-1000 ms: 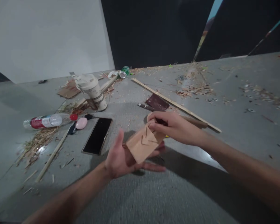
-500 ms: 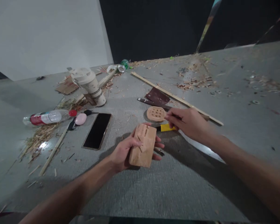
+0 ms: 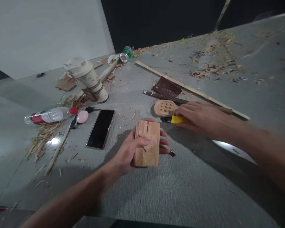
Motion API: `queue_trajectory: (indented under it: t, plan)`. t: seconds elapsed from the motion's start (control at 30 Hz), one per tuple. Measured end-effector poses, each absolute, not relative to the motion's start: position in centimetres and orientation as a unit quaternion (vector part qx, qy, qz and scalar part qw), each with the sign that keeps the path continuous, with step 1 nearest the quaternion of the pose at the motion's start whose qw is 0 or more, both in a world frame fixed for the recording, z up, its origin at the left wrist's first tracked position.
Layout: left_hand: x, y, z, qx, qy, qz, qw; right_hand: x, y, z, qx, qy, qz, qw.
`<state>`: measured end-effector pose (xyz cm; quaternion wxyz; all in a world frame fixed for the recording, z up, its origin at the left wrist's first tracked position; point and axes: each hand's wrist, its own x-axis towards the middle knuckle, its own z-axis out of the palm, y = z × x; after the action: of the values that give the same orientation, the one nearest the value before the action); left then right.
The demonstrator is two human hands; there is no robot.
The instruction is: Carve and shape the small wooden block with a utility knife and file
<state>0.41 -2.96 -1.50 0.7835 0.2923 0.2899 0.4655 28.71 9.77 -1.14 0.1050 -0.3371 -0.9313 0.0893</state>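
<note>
My left hand [image 3: 130, 148] grips a rectangular wooden block [image 3: 147, 155], its thumb across the top face and its fingertips showing past the right side. The upper face of the block has carved grooves and notches. My right hand [image 3: 192, 117] is closed over the yellow handle of a utility knife [image 3: 177, 119], whose black end points left; the fingertips are partly hidden. Just beyond the knife lies a rounded wooden piece [image 3: 165, 108] with a grid of small holes. A small dark metal tip [image 3: 172, 153] shows on the table beside my left fingers.
At left are a phone [image 3: 100, 129], a pink oval object [image 3: 82, 117], a plastic bottle [image 3: 47, 116] and a paper cup [image 3: 90, 79]. Behind my right hand lie a dark flat tool [image 3: 154, 95], brown sandpaper-like sheet [image 3: 167, 86] and long wooden strip [image 3: 161, 74]. Shavings [image 3: 211, 71] litter the table.
My right hand has moved from beside the holed wooden piece down onto the yellow handle and closed over it. My left hand still holds the block, now turned slightly more upright. The view has shifted a little.
</note>
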Motion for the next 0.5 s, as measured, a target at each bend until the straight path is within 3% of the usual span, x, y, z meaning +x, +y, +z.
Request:
queue_trajectory:
  t: [0.2, 0.5]
  plan:
    - [0.5, -2.8, -1.4, 0.285, 0.318, 0.468, 0.774, 27.3, 7.8, -0.2, -0.405, -0.899, 0.068, 0.156]
    - [0.6, -3.0, -1.0, 0.315, 0.397, 0.462, 0.728, 24.5, 4.1, 0.3, -0.254, -0.944, 0.031, 0.209]
